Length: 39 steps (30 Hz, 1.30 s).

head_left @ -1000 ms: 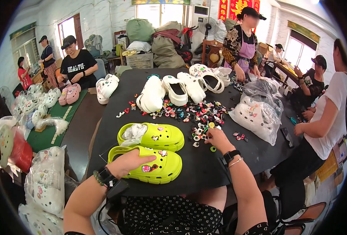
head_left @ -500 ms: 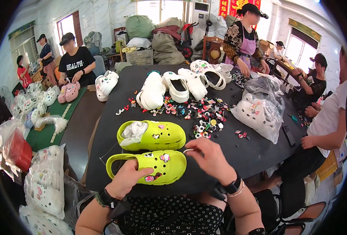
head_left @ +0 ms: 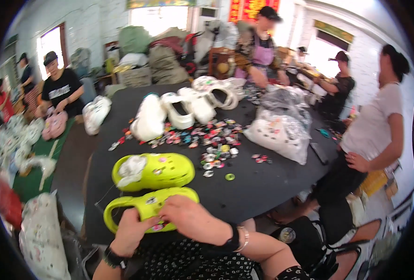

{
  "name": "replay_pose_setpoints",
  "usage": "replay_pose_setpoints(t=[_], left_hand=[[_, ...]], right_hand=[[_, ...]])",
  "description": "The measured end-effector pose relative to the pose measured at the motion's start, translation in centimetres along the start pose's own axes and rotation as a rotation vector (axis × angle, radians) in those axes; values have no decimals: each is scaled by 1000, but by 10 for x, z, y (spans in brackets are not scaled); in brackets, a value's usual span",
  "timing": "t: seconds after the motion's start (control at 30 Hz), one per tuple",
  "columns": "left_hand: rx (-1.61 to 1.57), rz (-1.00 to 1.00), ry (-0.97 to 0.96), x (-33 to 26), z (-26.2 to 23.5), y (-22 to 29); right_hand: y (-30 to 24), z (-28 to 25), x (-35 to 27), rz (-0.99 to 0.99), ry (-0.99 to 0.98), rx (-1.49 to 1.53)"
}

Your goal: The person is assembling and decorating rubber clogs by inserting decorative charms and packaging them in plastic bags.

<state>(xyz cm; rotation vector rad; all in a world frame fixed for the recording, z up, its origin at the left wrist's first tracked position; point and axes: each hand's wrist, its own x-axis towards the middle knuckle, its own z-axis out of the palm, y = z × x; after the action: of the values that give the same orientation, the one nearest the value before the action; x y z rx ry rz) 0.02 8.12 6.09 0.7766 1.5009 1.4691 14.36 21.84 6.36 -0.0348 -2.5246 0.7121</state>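
Observation:
My left hand (head_left: 128, 229) grips the nearer yellow-green clog (head_left: 187, 192) at its opening, with the thumb on the upper and the other fingers inside. Over the upper of that clog my right hand (head_left: 188, 218) is pressed down, fingers pinched together close to the left thumb; whatever they hold is hidden. A pink charm shows just below the fingertips. Behind it lies the other yellow-green clog (head_left: 169, 170), stuffed with white paper (head_left: 133, 169) and bearing a few charms.
Loose colourful shoe charms (head_left: 202, 134) are heaped beyond the clogs. White clogs (head_left: 149, 119) stand behind the heap, and a plastic bag of white clogs (head_left: 281, 133) lies to the right. A co-worker (head_left: 258, 56) works across the black table (head_left: 267, 184); another person (head_left: 379, 112) stands at right.
My right hand has moved from beside the toe, where it pinched a small pale piece, onto the clog's upper. The view has turned right, and the person at right now has a hand on the hip.

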Motion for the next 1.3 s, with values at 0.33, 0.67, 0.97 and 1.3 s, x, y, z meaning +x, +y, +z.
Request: replay_pose_setpoints(t=[0.33,0.67,0.97,1.3], left_hand=[[33,13,69,-24,14,19],[-4,50,97,-16,12,1],[241,103,134,-15,5,2],[61,134,74,3,-2,-18]], right_hand=[[-17,-3,6,-14,-100,-23],[-26,-6,12,100,-109,-52],[-9,0,3,-67,39,-27],[-17,-7,34,-4,24,-456]])
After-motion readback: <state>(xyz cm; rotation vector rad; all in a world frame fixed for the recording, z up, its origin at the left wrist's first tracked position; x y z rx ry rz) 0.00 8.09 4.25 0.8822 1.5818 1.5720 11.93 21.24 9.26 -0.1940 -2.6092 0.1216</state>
